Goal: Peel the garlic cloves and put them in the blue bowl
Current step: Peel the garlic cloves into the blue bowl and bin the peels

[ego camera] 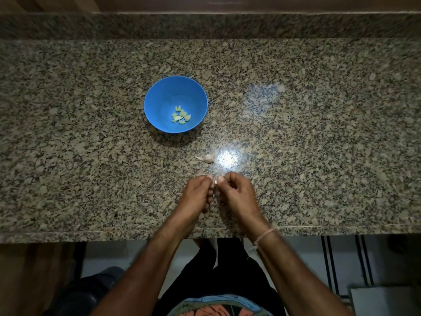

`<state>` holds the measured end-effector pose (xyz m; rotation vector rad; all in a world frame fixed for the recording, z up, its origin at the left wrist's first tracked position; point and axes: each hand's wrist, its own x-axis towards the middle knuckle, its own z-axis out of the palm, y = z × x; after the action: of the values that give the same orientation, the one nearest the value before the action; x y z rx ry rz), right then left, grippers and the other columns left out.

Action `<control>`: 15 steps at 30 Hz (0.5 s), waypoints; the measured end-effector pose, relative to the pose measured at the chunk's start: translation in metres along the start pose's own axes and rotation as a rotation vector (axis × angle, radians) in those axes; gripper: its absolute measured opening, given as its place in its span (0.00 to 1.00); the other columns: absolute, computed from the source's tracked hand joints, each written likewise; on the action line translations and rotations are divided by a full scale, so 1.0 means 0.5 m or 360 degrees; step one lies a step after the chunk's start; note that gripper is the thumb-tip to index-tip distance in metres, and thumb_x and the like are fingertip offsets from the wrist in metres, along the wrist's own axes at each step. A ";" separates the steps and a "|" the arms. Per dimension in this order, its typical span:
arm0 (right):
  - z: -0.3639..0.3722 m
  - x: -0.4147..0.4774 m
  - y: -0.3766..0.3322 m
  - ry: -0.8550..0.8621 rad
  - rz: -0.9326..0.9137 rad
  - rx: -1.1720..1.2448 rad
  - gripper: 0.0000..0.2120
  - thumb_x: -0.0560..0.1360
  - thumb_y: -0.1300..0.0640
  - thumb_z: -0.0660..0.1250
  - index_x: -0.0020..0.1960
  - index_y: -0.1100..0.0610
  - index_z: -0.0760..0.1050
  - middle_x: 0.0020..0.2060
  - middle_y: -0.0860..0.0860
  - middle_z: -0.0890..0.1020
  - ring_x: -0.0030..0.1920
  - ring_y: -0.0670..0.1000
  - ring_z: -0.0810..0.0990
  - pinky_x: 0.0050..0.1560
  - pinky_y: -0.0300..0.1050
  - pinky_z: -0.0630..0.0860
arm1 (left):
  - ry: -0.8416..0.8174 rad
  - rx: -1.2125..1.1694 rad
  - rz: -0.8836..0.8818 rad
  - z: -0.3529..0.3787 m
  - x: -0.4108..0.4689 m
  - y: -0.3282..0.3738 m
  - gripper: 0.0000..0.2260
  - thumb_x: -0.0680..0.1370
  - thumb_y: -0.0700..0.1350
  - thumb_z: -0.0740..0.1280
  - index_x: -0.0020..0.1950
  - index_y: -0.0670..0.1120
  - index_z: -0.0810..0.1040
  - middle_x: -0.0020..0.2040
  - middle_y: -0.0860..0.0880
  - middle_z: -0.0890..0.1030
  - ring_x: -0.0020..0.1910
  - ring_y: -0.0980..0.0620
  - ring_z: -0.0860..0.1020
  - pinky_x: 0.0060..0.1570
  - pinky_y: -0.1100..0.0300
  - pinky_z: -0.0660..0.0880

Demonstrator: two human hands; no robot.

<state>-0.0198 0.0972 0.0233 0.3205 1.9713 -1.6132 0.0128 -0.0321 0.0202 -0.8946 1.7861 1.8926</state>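
Granite counter (319, 133) spans the frame from left to right. Blue bowl (157, 96) stands upright on it, left of centre in the upper half. A small heap of peeled cloves (181, 116) lies on its bottom. An unpeeled garlic piece (206, 158) with a short stalk lies on the counter below and right of the bowl, apart from it, just left of a bright glare (226, 158). Below that, at lower centre, the left hand (197, 193) and right hand (237, 192) meet, thumb tips together, above the counter near its front edge. Both hands have their fingers curled, and between thumbs and forefingers they pinch a small pale garlic clove (215, 183). Most of it is hidden by the fingers; whether skin remains on it cannot be told. The clove is well apart from the bowl. A pale thread (265, 234) circles the right wrist at the counter's front edge
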 end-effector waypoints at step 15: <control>0.007 -0.006 -0.010 -0.0072 0.0274 0.0245 0.11 0.84 0.56 0.66 0.43 0.57 0.76 0.34 0.52 0.77 0.32 0.48 0.73 0.36 0.43 0.74 | 0.0606 0.0817 0.0830 0.003 -0.006 -0.015 0.14 0.86 0.52 0.63 0.44 0.47 0.76 0.34 0.54 0.73 0.34 0.55 0.70 0.33 0.57 0.67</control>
<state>-0.0191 0.0933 0.0288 0.4953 1.7392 -1.6483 0.0197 -0.0294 0.0167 -0.6647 2.7848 1.4414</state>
